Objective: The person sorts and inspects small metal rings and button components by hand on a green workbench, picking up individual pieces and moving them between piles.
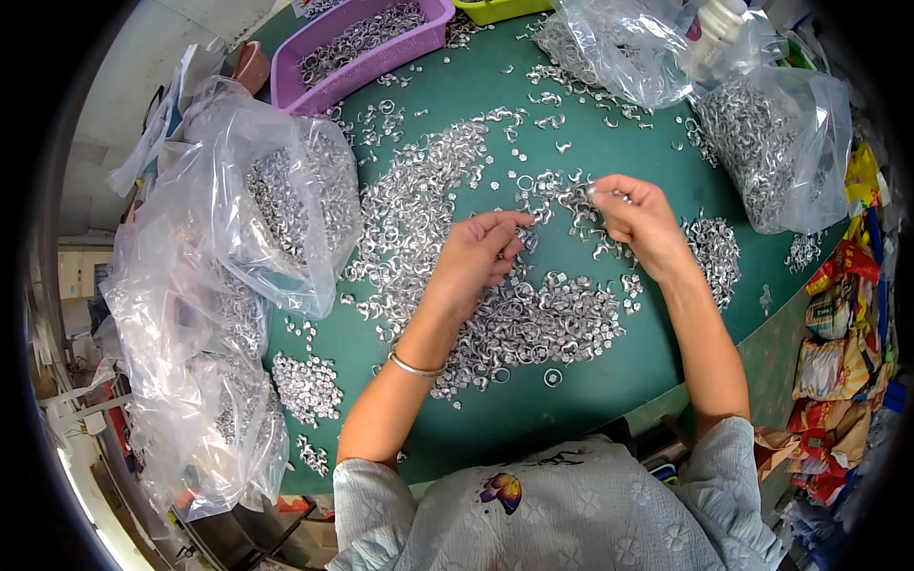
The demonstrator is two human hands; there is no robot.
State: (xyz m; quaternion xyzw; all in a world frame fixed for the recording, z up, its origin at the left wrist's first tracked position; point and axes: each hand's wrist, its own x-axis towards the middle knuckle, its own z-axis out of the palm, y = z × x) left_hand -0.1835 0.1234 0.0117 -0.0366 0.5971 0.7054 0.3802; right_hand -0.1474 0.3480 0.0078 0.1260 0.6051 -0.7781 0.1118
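Silver metal rings point(533, 324) lay heaped across the green table point(590, 381) under both your hands.

Nearest you, at the lower middle of the frame, the densest pile of rings sat just beyond your left wrist, which wore a thin bangle point(415, 365). Your left hand point(476, 257) rested palm-down on that pile at the centre, fingers drawn together and curled onto the pieces. Slightly farther and to the right, your right hand point(640, 217) was raised a little, its thumb and fingertips pinching one small ring. Along the left edge, clear plastic bags point(238, 238) bulged with more rings. At the upper right, another clear bag point(776, 143) held the same parts. Farthest off, at the upper left, a purple basket point(357, 48) was filled with them too.
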